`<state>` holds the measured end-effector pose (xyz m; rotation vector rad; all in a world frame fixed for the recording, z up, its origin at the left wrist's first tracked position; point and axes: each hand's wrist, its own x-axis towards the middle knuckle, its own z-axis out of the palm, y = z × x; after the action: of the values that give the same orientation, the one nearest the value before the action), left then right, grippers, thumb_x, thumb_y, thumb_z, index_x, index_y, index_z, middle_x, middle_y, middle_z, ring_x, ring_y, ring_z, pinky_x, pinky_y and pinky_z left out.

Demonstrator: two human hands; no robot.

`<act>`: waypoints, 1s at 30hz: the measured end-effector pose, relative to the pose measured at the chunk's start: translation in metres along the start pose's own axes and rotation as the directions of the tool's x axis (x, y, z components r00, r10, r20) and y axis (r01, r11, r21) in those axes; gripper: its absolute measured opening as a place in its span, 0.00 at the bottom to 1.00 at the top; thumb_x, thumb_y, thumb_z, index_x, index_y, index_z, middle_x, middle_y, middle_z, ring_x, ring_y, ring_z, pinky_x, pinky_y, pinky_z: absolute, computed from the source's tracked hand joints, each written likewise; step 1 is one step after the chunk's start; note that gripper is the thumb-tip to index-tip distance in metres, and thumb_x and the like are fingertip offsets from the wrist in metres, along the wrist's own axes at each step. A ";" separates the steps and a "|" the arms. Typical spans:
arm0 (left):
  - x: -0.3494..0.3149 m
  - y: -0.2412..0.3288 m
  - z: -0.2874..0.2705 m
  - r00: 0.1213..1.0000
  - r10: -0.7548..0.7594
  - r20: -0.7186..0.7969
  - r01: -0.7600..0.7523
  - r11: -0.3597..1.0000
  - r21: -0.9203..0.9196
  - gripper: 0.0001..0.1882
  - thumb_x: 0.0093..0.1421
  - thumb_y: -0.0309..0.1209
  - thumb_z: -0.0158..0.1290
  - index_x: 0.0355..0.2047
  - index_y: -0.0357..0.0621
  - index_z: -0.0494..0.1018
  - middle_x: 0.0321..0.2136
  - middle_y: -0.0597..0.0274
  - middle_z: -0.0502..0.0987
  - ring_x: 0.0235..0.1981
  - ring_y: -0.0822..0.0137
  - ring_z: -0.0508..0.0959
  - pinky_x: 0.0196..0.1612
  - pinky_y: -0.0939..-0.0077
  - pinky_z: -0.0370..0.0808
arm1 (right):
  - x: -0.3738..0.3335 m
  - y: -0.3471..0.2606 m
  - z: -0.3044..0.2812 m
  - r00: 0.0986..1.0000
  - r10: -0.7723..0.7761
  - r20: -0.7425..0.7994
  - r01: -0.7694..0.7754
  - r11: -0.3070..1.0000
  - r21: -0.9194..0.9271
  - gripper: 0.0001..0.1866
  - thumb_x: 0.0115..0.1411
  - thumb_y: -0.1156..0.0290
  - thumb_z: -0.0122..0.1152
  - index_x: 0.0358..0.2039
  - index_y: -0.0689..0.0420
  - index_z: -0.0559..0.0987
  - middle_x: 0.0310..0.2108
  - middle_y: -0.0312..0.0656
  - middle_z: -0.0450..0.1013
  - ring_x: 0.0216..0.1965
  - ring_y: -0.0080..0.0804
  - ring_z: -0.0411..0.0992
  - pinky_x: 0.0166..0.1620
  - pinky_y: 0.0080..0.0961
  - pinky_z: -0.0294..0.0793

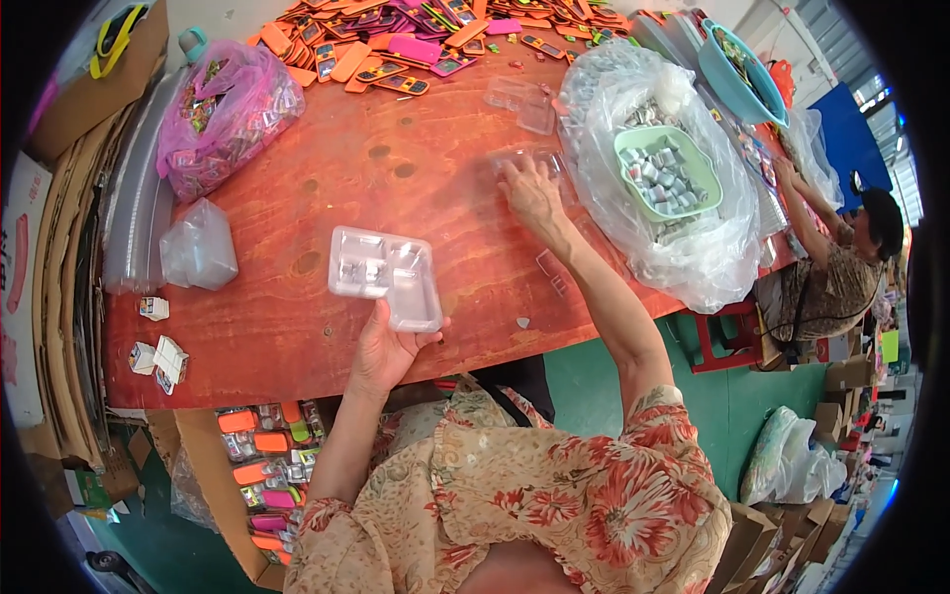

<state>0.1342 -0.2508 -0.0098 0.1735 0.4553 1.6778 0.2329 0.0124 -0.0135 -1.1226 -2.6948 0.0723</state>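
Observation:
My left hand (pixel 386 348) grips a clear plastic blister tray (pixel 416 290) by its near edge, above the red wooden table (pixel 327 342). The tray has several compartments, and small shiny silvery pieces sit in one on its left side. Farther right, my right hand (pixel 535 198) reaches down with fingers apart over another clear plastic tray (pixel 513 158) on the table. Its fingertips touch or nearly touch that tray; I cannot see a firm grip. More clear trays (pixel 537 117) lie just beyond it, and a clear piece (pixel 551 272) lies nearer me.
Orange and pink toy phones (pixel 396 49) are heaped at the back. A pink bag (pixel 233 119) stands left. On the right, a green basin (pixel 630 158) of small silvery pieces rests on a plastic bag (pixel 717 252). A box of packed toys (pixel 259 579) stands below; another person (pixel 836 262) works far right.

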 end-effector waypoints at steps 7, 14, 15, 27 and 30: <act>0.009 0.002 -0.006 0.999 0.011 -0.043 -0.014 0.997 -0.074 0.24 0.55 0.42 0.43 0.49 0.43 0.56 0.42 0.54 0.67 0.41 0.53 0.69 0.39 0.62 0.71 | -0.015 -0.027 -0.048 0.964 -0.181 -0.196 0.224 0.948 0.225 0.13 0.46 0.67 0.55 0.33 0.57 0.72 0.29 0.43 0.67 0.34 0.41 0.66 0.36 0.34 0.67; 0.026 0.000 0.004 0.996 0.083 -0.035 -0.083 0.996 -0.015 0.27 0.53 0.45 0.45 0.48 0.42 0.56 0.44 0.58 0.65 0.43 0.61 0.69 0.41 0.64 0.68 | -0.063 -0.103 -0.065 0.712 -0.702 -0.016 0.541 0.535 0.649 0.11 0.46 0.69 0.58 0.29 0.61 0.73 0.24 0.38 0.69 0.28 0.26 0.69 0.27 0.23 0.67; 0.024 0.001 0.006 0.996 0.086 -0.032 -0.087 0.996 -0.014 0.27 0.53 0.45 0.45 0.48 0.42 0.56 0.44 0.58 0.65 0.43 0.61 0.69 0.41 0.64 0.68 | -0.058 -0.103 -0.069 0.711 -0.703 -0.018 0.545 0.534 0.647 0.11 0.46 0.69 0.58 0.29 0.61 0.73 0.24 0.38 0.69 0.28 0.26 0.69 0.27 0.23 0.67; 0.006 0.020 -0.019 0.999 0.035 -0.001 -0.035 0.999 0.005 0.28 0.51 0.41 0.49 0.49 0.41 0.56 0.39 0.57 0.69 0.33 0.57 0.74 0.25 0.75 0.74 | -0.001 -0.087 -0.064 0.842 -0.502 0.200 -0.090 0.235 0.968 0.06 0.52 0.71 0.51 0.23 0.59 0.71 0.18 0.31 0.66 0.21 0.17 0.63 0.22 0.16 0.64; -0.001 0.019 -0.024 0.999 0.026 -0.033 -0.027 0.999 -0.038 0.27 0.52 0.41 0.47 0.49 0.41 0.56 0.39 0.56 0.69 0.33 0.55 0.74 0.25 0.75 0.73 | 0.034 -0.084 -0.067 0.907 -0.421 0.003 0.302 0.657 0.691 0.06 0.52 0.72 0.49 0.21 0.59 0.67 0.18 0.39 0.64 0.21 0.21 0.65 0.20 0.21 0.62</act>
<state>0.1084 -0.2585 -0.0239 0.1244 0.4466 1.7160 0.1662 -0.0251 0.0693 -0.3442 -2.5810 1.0366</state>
